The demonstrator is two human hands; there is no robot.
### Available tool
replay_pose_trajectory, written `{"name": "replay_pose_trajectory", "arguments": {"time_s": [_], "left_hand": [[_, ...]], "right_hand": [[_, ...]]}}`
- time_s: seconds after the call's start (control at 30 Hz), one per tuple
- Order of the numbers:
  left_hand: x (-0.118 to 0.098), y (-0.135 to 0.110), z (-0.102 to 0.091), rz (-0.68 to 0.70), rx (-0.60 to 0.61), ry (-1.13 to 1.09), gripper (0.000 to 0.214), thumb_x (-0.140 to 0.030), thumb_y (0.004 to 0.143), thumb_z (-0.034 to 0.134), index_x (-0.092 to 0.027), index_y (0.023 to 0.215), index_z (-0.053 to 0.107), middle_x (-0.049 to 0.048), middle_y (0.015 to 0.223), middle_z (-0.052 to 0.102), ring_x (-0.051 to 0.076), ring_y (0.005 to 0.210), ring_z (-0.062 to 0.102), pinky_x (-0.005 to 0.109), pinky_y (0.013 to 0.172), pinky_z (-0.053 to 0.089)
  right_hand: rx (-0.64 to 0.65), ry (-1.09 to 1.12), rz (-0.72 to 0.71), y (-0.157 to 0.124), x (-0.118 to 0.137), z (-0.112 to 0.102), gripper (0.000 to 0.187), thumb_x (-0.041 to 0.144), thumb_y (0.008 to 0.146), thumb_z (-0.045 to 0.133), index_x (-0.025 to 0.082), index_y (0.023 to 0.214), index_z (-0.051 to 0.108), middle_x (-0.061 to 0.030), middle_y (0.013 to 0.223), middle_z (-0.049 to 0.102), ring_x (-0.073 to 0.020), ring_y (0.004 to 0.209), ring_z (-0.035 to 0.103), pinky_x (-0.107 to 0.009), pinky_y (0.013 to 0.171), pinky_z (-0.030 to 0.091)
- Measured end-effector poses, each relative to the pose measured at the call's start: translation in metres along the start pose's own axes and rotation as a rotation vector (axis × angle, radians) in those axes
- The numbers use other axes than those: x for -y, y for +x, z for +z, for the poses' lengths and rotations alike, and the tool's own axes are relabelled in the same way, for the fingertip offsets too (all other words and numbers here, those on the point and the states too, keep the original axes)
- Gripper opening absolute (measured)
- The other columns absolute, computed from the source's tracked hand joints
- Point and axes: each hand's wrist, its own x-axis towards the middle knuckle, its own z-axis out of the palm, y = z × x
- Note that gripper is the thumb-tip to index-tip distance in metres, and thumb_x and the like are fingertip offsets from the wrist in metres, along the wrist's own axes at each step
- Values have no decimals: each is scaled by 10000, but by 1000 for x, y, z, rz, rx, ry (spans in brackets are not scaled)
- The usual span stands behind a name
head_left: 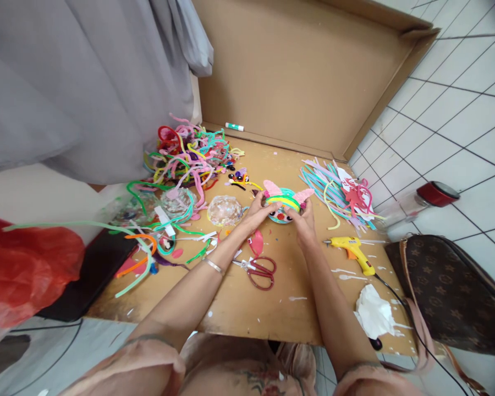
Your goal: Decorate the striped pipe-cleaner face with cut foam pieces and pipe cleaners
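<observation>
Both my hands meet at the middle of a cardboard work board [272, 308] and grip a small craft animal face [285, 204] wound from green, yellow and teal pipe cleaners, with pink ears and red button details. My left hand [259, 212] holds its left side with the fingers curled round it. My right hand [303, 220] pinches its right side. A thin bracelet sits on my left wrist.
Red-handled scissors [260, 270] lie just below my hands. A yellow glue gun [352, 250] and crumpled tissue [373, 316] lie to the right. Tangled pipe cleaners [190, 154] pile at back left, cut strips [334, 190] at back right. A brown bag [454, 297] and red-lidded jar [433, 195] sit on the tiled floor.
</observation>
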Motion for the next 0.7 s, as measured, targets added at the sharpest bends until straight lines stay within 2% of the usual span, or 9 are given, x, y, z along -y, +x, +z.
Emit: {"name": "replay_pose_trajectory", "arguments": {"time_s": [0.17,0.43,0.7], "left_hand": [[-4,-2,4,-8,-31,-19,683,-396,558,867,-190,1112,525,68,1132,689,240,1051,644,340,933,498],[-2,-2,5,7,-41,-23,658,-402,574,862,-191,1102,531,53,1110,693,212,1007,650,322,915,502],[1,2,0,16,-6,-11,663,-386,586,852,-190,1128,526,67,1158,687,225,1039,650,328,905,502]], "right_hand": [[-6,-10,-13,1,-4,-1,812,301,552,847,242,1289,510,-74,1226,656,-267,1143,620,-461,1031,500],[-19,-9,22,0,-1,0,875,304,530,841,214,1321,479,-108,1296,624,-282,1173,610,-475,1058,480],[-15,-11,20,-3,2,1,801,306,536,837,215,1257,500,-95,1243,643,-267,1132,625,-464,1033,497]]}}
